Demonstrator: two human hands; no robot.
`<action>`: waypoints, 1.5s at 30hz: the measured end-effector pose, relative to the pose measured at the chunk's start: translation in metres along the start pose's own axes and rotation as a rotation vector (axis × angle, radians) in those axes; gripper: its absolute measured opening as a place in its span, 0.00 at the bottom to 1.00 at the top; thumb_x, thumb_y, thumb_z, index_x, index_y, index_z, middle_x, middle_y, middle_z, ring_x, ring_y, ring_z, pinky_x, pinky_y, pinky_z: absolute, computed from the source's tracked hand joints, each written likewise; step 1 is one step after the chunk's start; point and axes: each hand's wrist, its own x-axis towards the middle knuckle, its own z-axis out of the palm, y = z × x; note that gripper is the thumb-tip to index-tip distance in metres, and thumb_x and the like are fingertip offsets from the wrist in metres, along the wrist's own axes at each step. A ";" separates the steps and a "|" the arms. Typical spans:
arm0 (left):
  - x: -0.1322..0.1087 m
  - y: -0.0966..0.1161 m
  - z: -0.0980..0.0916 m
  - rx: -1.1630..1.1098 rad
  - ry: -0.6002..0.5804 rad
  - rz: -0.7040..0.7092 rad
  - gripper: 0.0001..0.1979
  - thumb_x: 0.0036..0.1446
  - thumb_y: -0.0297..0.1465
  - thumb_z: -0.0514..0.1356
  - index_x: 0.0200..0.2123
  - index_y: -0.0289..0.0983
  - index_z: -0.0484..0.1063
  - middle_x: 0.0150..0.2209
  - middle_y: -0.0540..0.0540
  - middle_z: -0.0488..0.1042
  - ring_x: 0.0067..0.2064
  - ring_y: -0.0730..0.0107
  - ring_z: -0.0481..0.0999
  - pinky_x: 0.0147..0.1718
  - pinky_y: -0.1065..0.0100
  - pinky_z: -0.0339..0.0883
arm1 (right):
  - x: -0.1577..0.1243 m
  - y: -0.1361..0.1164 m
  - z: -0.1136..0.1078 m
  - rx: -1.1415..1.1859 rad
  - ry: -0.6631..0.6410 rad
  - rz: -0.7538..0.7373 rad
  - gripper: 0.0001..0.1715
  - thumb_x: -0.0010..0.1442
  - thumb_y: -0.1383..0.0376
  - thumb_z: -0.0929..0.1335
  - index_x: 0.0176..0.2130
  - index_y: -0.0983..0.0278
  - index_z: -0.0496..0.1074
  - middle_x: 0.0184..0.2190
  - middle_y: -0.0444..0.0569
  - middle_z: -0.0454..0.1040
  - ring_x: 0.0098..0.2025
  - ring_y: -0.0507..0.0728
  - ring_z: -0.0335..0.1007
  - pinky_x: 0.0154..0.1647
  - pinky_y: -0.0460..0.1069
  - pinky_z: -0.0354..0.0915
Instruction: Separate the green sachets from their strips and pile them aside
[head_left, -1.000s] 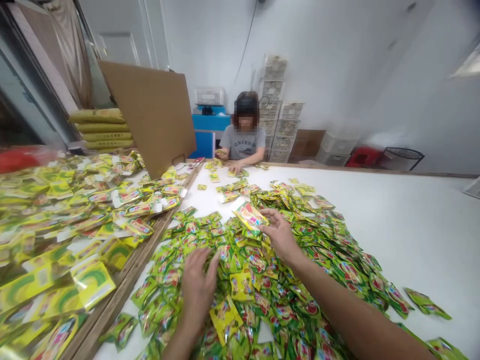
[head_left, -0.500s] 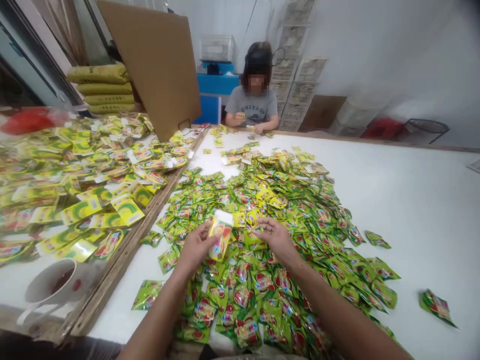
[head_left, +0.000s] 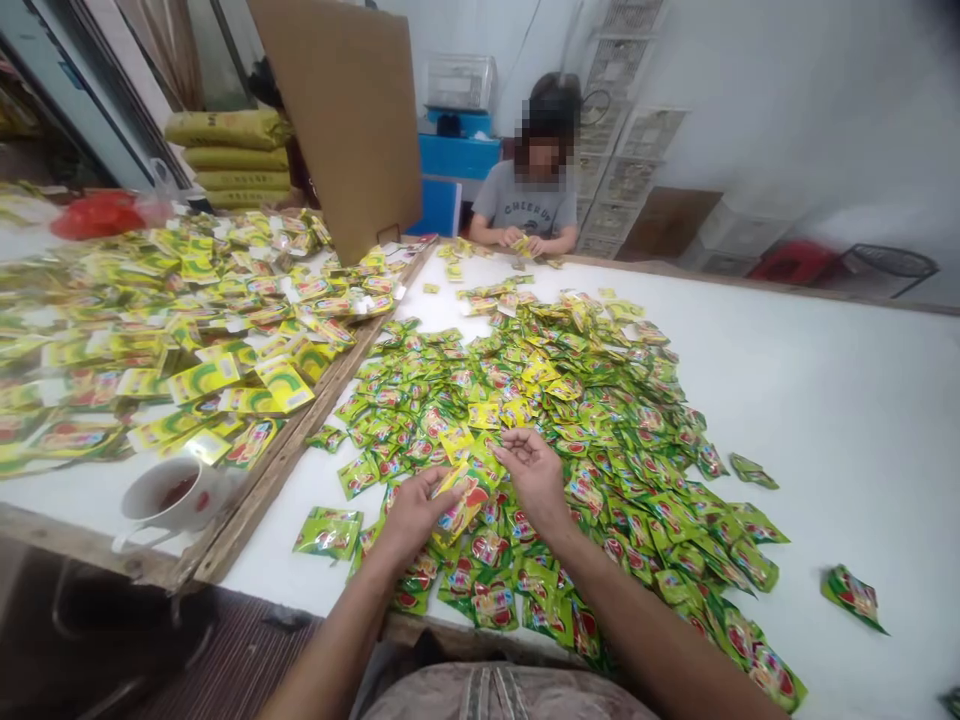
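Our L hand (head_left: 415, 512) grips a yellow box (head_left: 466, 503) — R hand (head_left: 536, 485) is just beside it, we can't tell if pinching anything — green pkts (head_left: 604, 475) under both.

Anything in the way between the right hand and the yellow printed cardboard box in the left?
Nothing visible. The right hand is close to the far end of the yellow printed cardboard box, held in the left hand. Green plastic sachets lie below; whether the right hand pinches one is unclear.
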 end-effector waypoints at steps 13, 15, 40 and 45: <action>-0.009 0.009 -0.016 -0.352 0.012 -0.190 0.17 0.42 0.36 0.68 0.34 0.31 0.74 0.28 0.44 0.77 0.24 0.73 0.72 0.25 0.73 0.64 | -0.016 -0.007 0.008 -0.422 -0.171 -0.241 0.11 0.53 0.57 0.67 0.27 0.62 0.66 0.26 0.45 0.68 0.29 0.53 0.61 0.34 0.49 0.60; -0.009 0.007 -0.021 -0.330 0.022 -0.176 0.18 0.43 0.36 0.67 0.37 0.31 0.74 0.29 0.43 0.77 0.26 0.70 0.74 0.28 0.72 0.66 | -0.014 -0.006 0.008 -0.390 -0.267 -0.126 0.14 0.50 0.55 0.69 0.27 0.63 0.66 0.25 0.44 0.67 0.28 0.53 0.61 0.32 0.48 0.60; 0.001 0.002 -0.043 -0.221 0.170 -0.085 0.28 0.43 0.38 0.67 0.49 0.37 0.69 0.49 0.42 0.73 0.46 0.59 0.74 0.42 0.64 0.68 | 0.037 -0.025 0.026 -0.390 -0.634 0.082 0.19 0.44 0.54 0.72 0.32 0.63 0.67 0.22 0.39 0.63 0.22 0.48 0.55 0.22 0.43 0.53; -0.005 0.007 -0.045 -0.175 0.058 -0.039 0.27 0.46 0.37 0.65 0.51 0.39 0.69 0.48 0.44 0.73 0.46 0.60 0.74 0.47 0.62 0.65 | 0.043 -0.029 0.030 -0.565 -0.774 -0.008 0.14 0.43 0.57 0.73 0.29 0.64 0.73 0.19 0.39 0.64 0.21 0.49 0.55 0.22 0.43 0.51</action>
